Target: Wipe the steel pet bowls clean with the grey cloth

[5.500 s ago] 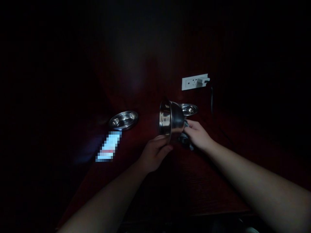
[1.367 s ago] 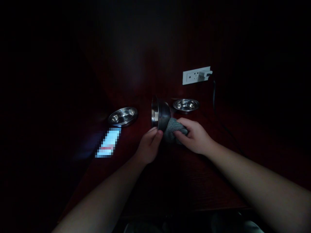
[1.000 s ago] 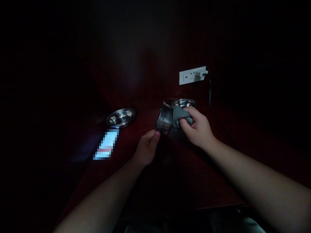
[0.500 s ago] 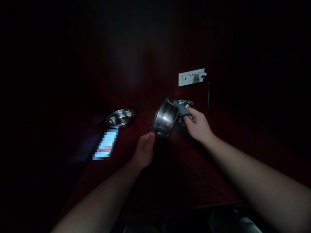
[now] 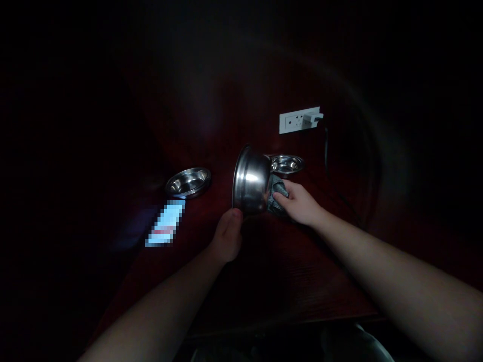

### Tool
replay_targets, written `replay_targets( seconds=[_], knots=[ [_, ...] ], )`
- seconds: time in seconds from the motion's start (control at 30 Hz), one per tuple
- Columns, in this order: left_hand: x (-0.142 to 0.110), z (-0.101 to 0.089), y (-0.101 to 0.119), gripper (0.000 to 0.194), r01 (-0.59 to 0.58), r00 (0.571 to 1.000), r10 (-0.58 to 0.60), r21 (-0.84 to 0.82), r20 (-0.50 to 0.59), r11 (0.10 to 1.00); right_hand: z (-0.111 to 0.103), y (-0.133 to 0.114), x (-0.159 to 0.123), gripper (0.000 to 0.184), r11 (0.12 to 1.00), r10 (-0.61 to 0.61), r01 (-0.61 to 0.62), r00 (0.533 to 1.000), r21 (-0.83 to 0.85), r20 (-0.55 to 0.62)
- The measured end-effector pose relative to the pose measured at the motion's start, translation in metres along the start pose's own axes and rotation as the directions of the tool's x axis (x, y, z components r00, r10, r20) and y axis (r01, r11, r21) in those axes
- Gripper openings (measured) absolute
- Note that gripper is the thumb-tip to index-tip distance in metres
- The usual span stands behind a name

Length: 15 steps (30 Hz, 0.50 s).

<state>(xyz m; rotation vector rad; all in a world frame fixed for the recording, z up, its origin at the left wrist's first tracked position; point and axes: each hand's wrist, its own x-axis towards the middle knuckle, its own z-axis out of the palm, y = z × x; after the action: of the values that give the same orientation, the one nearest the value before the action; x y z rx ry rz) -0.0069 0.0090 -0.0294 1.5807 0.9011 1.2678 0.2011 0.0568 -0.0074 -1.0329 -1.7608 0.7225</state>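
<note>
A shiny metal bowl (image 5: 252,183) is held up on its side, its rim toward the left and its base toward the right. My left hand (image 5: 227,235) grips the lower rim, thumb on the near side. In my right hand (image 5: 298,200) is a bunched grey-green cloth (image 5: 277,193), pressed against the bowl's base. The bowl's inside faces away and is hidden. Behind the cloth, a second metal bowl (image 5: 287,164) rests on the dark red table (image 5: 271,281), partly covered by the held bowl.
Shallow metal bowls (image 5: 188,182), seemingly stacked, sit on the left. In front of them lies a lit, blurred-out screen (image 5: 166,223). A white wall socket (image 5: 299,120) with a plugged-in adapter is at the back, its dark cable (image 5: 326,153) running down to the table.
The held bowl has turned more onto its side. My right hand and the cloth have slid down along its base, uncovering more of the bowl behind.
</note>
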Motion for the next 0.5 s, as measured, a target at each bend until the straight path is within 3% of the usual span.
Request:
replay_targets(
  seconds=[0.17,0.5],
  knots=[
    [-0.001,0.003,0.004,0.057,0.002,0.999,-0.001,-0.033,0.044,0.999,0.000,0.000,0.000,0.015,1.000,0.022,-0.023,0.998,0.015,0.052],
    [0.001,0.004,0.016,0.056,-0.143,0.984,0.138,0.043,0.112,0.989,0.003,-0.006,-0.002,0.008,0.999,0.042,-0.044,0.994,0.016,0.103]
  ],
)
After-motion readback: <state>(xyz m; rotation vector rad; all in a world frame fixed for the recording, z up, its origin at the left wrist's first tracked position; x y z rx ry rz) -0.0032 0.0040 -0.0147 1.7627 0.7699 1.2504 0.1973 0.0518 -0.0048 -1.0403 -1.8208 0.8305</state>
